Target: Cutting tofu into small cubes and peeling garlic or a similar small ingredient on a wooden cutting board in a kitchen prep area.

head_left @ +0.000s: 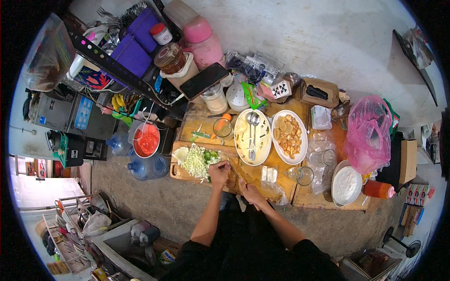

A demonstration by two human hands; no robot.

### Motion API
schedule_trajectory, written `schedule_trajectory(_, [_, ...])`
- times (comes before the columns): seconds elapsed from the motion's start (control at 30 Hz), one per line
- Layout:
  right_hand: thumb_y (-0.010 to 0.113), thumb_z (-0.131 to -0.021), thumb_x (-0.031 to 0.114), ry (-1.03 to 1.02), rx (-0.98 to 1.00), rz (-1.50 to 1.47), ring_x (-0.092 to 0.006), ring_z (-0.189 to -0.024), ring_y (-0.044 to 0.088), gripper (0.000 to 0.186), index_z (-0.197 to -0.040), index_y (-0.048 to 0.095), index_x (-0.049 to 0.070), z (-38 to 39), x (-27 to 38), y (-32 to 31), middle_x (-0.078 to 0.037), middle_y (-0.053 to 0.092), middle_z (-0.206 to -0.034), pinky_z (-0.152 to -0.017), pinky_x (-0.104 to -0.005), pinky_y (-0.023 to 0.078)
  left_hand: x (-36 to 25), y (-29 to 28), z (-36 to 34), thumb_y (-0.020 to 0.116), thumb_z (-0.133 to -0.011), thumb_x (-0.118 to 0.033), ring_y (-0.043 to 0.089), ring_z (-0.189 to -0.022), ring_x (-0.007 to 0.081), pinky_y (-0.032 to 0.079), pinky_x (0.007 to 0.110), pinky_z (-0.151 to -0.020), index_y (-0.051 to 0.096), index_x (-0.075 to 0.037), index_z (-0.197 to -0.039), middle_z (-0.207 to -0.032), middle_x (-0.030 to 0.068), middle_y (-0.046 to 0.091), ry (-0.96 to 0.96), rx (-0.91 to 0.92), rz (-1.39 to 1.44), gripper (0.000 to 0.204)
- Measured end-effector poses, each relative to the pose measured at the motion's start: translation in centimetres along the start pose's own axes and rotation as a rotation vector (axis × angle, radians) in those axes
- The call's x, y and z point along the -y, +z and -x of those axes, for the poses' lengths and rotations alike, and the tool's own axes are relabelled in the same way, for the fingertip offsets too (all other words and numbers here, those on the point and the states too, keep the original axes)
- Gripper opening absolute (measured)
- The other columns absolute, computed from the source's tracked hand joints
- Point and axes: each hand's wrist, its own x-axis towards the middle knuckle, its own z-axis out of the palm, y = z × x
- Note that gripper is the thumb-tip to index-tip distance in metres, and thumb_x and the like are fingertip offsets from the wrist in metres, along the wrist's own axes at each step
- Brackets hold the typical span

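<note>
My right hand (253,195) is wrapped round the handle of a knife (236,174), whose blade slants up and left. My left hand (219,172) is closed by the blade's far end, fingertips pinched together; whatever they hold is too small to make out. Beside that hand, a pile of chopped pale cabbage (198,164) with some green pieces (213,157) lies on a wooden cutting board (176,171). A paler cabbage piece (180,154) rests at the pile's left. Right of the knife sits a white block in clear wrap (269,174).
Behind my hands stand an oval plate (240,151) with two spoons (252,136) and another of brown chunks (287,135). Glasses (304,176), a bowl of white powder (347,185) and a pink bag (370,136) are rightward. A red bowl (146,139) is left, by water jugs (148,167).
</note>
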Motion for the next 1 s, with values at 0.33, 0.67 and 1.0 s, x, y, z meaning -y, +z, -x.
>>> schedule_trajectory(0.33, [0.022, -0.087, 0.055, 0.137, 0.089, 0.114, -0.0473, -0.082, 0.054, 0.079, -0.077, 0.057, -0.015, -0.6, 0.2, 0.1, -0.038, 0.053, -0.076, -0.077, -0.0495, 0.041, 0.4, 0.1, -0.2, 0.059, -0.07, -0.001, 0.058, -0.054, 0.0113, 0.046, 0.022, -0.053, 0.064, 0.008, -0.083, -0.062, 0.0104, 0.063, -0.011, -0.016, -0.042, 0.016])
schedule_trajectory(0.67, [0.024, -0.088, 0.052, 0.045, 0.005, 0.141, -0.0481, -0.08, 0.054, 0.076, -0.075, 0.056, -0.015, -0.4, 0.2, 0.3, -0.037, 0.052, -0.074, -0.075, -0.0497, 0.042, 0.4, 0.0, -0.1, 0.059, -0.07, 0.0, 0.059, -0.056, 0.0109, 0.047, 0.022, -0.054, 0.066, 0.005, -0.08, -0.064, 0.0106, 0.064, -0.032, -0.044, -0.079, 0.014])
schedule_trajectory(1.0, [0.028, -0.09, 0.046, 0.02, -0.033, 0.276, -0.047, -0.08, 0.054, 0.066, -0.077, 0.057, -0.013, -0.4, 0.5, 0.5, -0.035, 0.053, -0.074, -0.072, -0.049, 0.043, 1.9, 0.2, -0.3, 0.062, -0.07, -0.003, 0.059, -0.055, 0.012, 0.047, 0.024, -0.053, 0.065, 0.006, -0.082, -0.064, 0.0141, 0.063, 0.011, -0.046, -0.06, 0.015])
